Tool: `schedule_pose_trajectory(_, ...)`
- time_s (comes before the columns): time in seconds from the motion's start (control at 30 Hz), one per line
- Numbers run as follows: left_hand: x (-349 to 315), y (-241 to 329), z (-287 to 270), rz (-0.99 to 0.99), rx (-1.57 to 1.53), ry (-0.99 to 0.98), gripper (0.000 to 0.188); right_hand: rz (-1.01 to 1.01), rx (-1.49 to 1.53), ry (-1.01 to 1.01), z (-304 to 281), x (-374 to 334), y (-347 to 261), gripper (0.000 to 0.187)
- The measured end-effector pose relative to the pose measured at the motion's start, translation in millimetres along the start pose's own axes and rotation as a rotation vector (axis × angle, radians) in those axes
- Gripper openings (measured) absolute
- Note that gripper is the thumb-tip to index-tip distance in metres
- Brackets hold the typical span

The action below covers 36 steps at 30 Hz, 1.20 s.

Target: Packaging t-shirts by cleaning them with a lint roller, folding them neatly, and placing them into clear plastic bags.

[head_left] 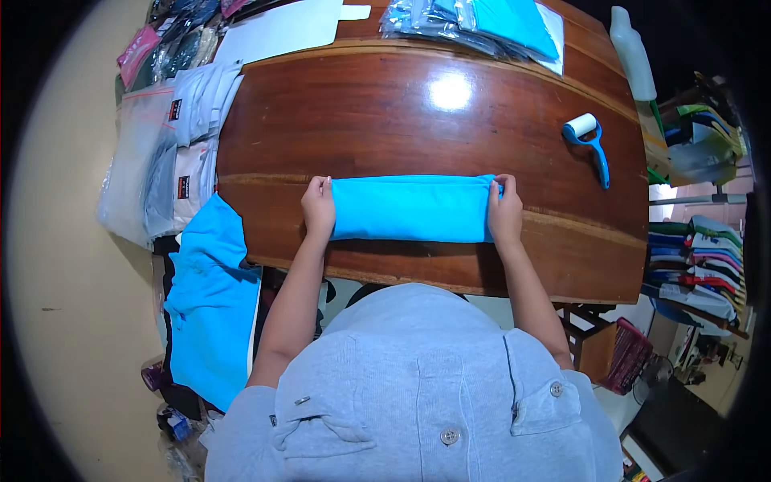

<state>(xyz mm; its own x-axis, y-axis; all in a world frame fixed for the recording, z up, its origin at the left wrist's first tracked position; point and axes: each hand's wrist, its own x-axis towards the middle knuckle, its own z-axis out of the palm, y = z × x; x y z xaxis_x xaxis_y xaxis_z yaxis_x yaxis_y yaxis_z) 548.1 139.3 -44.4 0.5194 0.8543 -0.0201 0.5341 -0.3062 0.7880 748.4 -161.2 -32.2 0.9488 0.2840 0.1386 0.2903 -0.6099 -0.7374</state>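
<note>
At the near left, a loose blue cloth (210, 313) lies rumpled beside the brown wooden table (385, 120); from the near side both forearms (291, 309) reach forward; on the table's near half a folded blue cloth (409, 210) runs from left to right between two hands set well apart, the left hand (319, 210) closed on its left end and the right hand (505, 212) on its right end; handling this strip well probably calls for an even, gentle pull from both ends, the long edges brought parallel, and the small ruck of layers at the far right corner pressed flat; the arms are roughly mirrored, wrists near the cloth's ends and fingertips toward its far corners, though any fingers tucked beneath cannot be made out; farther off at right rests a lint roller (600, 161), and at the far edge sit bagged blue garments (506, 28).
</note>
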Motion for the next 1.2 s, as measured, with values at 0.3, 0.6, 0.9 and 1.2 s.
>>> schedule_pose_trajectory(0.3, 1.4, 21.6, 9.5, 0.085, 0.496, 0.137, 0.027, -0.080, -0.291, 0.025, 8.3, 21.6, 1.8, 0.026)
schedule_pose_trajectory(0.6, -24.7, 54.4, -9.1, 0.631, 0.343, -0.143, 0.041, -0.327, -0.244, -0.016, -10.9, 23.0, -23.1, 0.041)
schedule_pose_trajectory(0.9, -17.3, 29.2, -21.3, 0.597, 0.496, -0.491, 0.059, -0.749, -0.442, -0.599, 14.4, -15.1, -62.6, 0.055)
schedule_pose_trajectory(1.2, 183.8, -61.6, -315.6, 0.360, 0.692, 0.664, 0.035, -0.052, -0.664, -0.242, 51.9, -27.3, -57.1, 0.054)
